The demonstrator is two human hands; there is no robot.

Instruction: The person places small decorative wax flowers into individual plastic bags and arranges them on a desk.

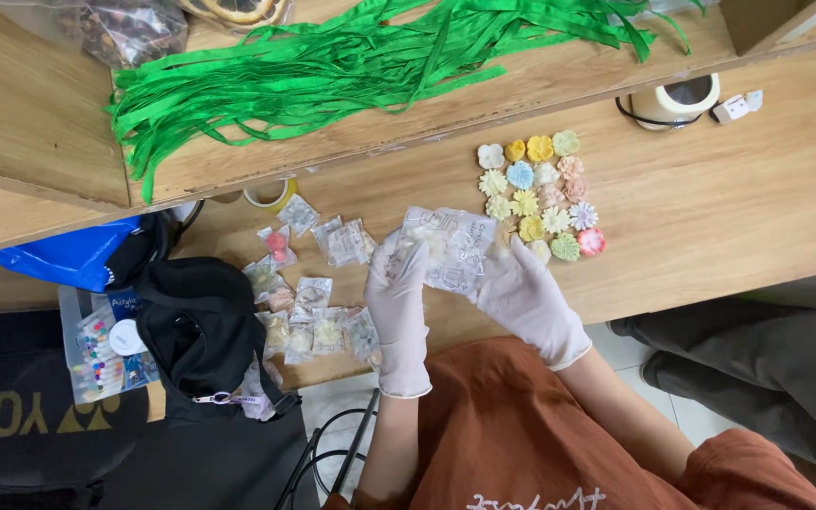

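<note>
Table [710,217]: pale wood, seen from above, with a raised wooden shelf [40,123] along the far side.
Bags [450,247]: small clear plastic packets, bunched together, held up just over the table's near edge, between both hands.
Left hand [399,297]: white glove, fingers closed round the left side of the bags, thumb on top.
Right hand [526,297]: white glove, fingers pinching the right side of the bags, firmly gripping.
Flowers [542,194]: small moulded blooms in white, yellow, blue, pink and green, laid in neat rows just beyond the right hand, touching one another.
Packets [318,293]: more little clear bags with pieces inside, scattered left of the hands, some overlapping.
Tape [269,195]: yellowish roll, tucked under the shelf edge, near the packets.
Ribbon [332,66]: bright green strips heaped across the shelf, ends trailing down at the left.
Cup [677,99]: cream, round, far right on the table, well apart from the flowers.
Black bag [200,331]: soft, at the left, just beside the packets.
Box [96,349]: clear, holding coloured beads, left of the black bag.
Shirt [521,434]: rust brown, bottom of view.
</note>
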